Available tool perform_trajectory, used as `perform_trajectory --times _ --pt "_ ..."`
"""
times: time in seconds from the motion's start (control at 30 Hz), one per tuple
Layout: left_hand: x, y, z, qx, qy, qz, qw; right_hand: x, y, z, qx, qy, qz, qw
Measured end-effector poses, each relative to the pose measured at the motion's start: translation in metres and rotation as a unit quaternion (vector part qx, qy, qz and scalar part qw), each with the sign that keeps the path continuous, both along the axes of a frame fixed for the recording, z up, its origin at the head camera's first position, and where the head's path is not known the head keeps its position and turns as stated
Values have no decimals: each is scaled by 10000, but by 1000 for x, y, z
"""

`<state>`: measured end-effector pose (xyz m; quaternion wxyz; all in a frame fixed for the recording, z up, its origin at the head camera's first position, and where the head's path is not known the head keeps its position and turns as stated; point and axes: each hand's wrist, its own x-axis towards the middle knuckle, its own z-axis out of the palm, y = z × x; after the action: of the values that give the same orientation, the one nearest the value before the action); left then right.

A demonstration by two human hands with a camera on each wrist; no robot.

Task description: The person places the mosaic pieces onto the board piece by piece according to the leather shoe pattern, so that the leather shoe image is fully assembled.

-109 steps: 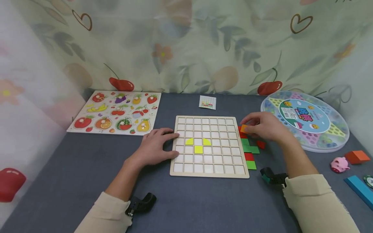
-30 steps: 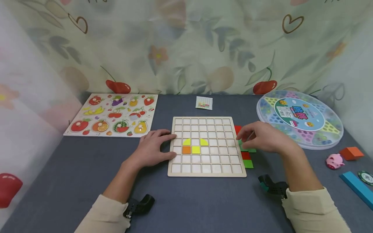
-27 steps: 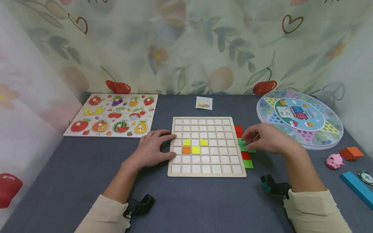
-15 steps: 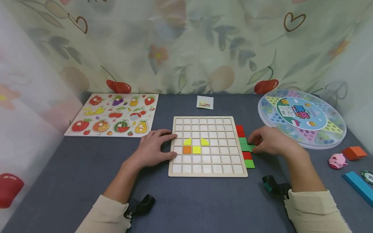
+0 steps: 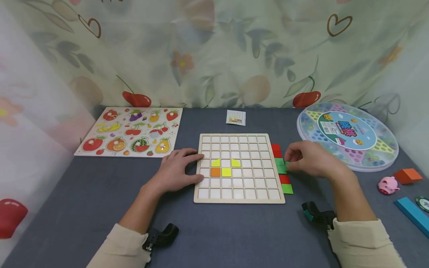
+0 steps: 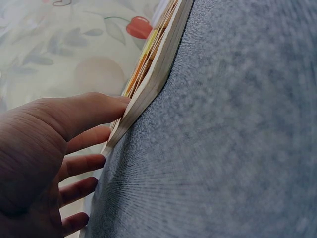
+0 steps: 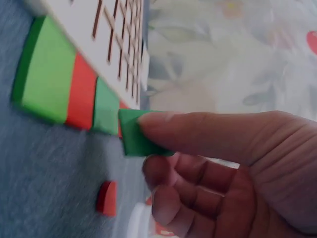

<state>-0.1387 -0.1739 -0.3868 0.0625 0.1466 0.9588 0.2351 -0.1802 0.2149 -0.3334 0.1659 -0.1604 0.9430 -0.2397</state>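
Head view: left hand (image 5: 177, 170) lies flat on the table (image 5: 100, 201), fingers straight, fingertips on the left edge of the wooden grid board (image 5: 238, 168) — holding nothing. Board carries two yellow quarter-round tiles (image 5: 226, 163), one yellow square tile (image 5: 226, 172) and an orange tile (image 5: 215, 172) just left of it. Right hand (image 5: 310, 160) sits just off the board's right edge, thumb and fingers pinching a small green tile (image 5: 287, 165), above the row of red and green tiles (image 5: 282, 175) lined along that edge. Fruit puzzle (image 5: 130, 130) far left, small pattern card (image 5: 236, 117) behind the board, round marble game (image 5: 346, 134) to the right, pink pig (image 5: 388, 184), orange block (image 5: 409, 175) and blue bar (image 5: 412, 214) at far right.

Left wrist view: left hand (image 6: 54, 158) spread open, thumb tip against the board's edge (image 6: 158, 74), fingers extended alongside; grey table (image 6: 233, 148) fills the rest.

Right wrist view: right hand (image 7: 218, 168) grips the green tile (image 7: 136, 134) between thumb and curled fingers — tile lifted a little, tilted, just beside the row of tiles (image 7: 64, 84) against the board (image 7: 99, 29). A small red piece (image 7: 107, 198) lies apart on the table below.
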Motion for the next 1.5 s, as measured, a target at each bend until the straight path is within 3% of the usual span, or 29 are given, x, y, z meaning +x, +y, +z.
perform_trajectory --times 0.17,0.3,0.67,1.0,1.13,1.5 --pt "1 -1 0 3 -35 11 10000 5 -22 10 -397 212 47 9990" --pt "1 -1 1 6 -29 6 10000 7 -45 14 -758 186 370 9963" --pt "-1 1 2 -15 -13 -29 10000 7 -102 5 -1183 -311 893 9885" --pt "-1 0 2 20 -10 -22 10000 8 -149 -7 -1016 -351 1665 9802" --pt "0 0 2 20 7 -6 10000 11 -162 -11 -831 -420 1648 9819" --pt "0 0 3 7 10 -12 10000 18 -173 -17 -353 -40 1561 9871"
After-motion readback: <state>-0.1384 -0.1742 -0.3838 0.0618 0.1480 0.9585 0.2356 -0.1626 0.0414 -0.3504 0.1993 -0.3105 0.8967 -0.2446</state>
